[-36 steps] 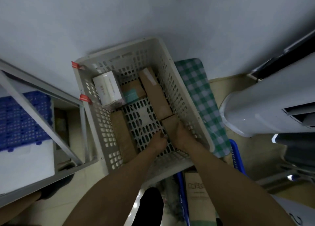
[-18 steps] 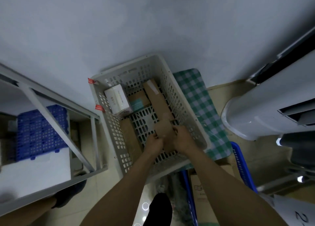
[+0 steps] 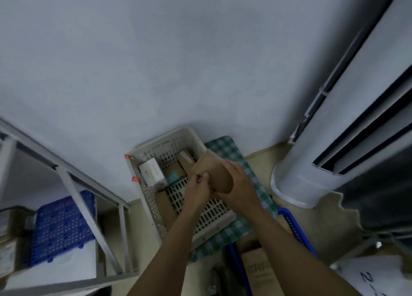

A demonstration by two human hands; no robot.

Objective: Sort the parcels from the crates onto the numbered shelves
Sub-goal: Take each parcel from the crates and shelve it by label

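Over perforated plastic crate (image 3: 149,203), flat cardboard parcel (image 3: 215,173)

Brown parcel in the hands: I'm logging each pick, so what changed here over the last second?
The left hand and right hand lifted the brown parcel off the crate floor to above its right wall, keeping their grip. The white box and other parcels inside stayed put.

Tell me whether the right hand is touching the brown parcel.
Touching: the head view shows the right hand gripping the brown parcel at its end.
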